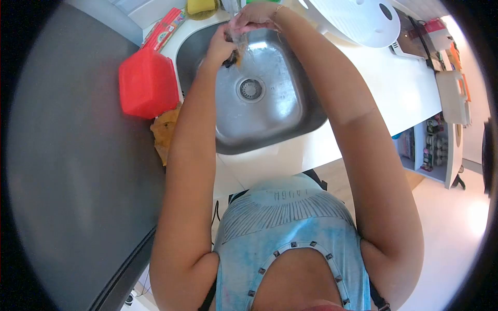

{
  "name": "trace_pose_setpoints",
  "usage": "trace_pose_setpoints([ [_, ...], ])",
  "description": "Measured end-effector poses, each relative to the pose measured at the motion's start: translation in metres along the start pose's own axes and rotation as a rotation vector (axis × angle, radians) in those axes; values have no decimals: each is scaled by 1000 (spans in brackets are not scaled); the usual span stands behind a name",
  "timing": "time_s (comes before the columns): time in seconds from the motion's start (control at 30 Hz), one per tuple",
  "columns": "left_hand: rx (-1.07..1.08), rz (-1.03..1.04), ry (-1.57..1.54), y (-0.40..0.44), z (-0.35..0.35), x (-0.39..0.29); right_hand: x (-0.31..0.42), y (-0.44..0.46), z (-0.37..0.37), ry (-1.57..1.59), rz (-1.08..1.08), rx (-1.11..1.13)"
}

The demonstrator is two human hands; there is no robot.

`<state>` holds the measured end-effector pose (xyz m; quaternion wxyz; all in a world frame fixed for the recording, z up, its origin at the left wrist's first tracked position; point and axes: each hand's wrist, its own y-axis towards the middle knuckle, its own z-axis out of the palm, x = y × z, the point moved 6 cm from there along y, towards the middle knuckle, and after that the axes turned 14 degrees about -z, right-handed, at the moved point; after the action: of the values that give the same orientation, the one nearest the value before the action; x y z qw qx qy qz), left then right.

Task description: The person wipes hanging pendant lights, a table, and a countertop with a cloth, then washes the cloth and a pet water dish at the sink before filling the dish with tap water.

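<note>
My left hand (222, 48) is at the far left part of the steel sink (270, 116), its fingers closed around a small dark thing (230, 60). A yellow-brown patch shows beside that thing, whose kind I cannot make out. Just right of it, my right hand (255, 16) reaches over the sink's back edge beside the faucet (232, 6), with its fingers bent toward my left hand. Water and blur cover those fingertips, so I cannot tell whether they grip anything. Around the drain (250, 89) the sink bottom is wet and shiny.
Left of the sink stand a red plastic container (148, 84), a red box (166, 28) and a yellow-brown cloth (165, 135). A yellow sponge (201, 6) sits behind. A white perforated plastic piece (358, 20) rests at the back right, on the white counter (386, 88).
</note>
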<state>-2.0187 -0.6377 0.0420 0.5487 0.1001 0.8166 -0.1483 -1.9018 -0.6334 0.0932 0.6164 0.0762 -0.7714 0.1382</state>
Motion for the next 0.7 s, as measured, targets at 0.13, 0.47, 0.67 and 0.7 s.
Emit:
trace_pose_setpoints([
  [0.13, -9, 65, 423, 2, -9, -3, 31, 9, 2, -1102, -130, 398],
  [0.47, 52, 12, 404, -18, -16, 12, 22, 11, -11, 83, 39, -213],
  [0.67, 130, 111, 156, -22, -8, 36, 11, 23, -9, -394, -69, -148],
  [0.7, 126, 109, 157, -29, -8, 32, 7, 28, -3, -897, -155, 13],
])
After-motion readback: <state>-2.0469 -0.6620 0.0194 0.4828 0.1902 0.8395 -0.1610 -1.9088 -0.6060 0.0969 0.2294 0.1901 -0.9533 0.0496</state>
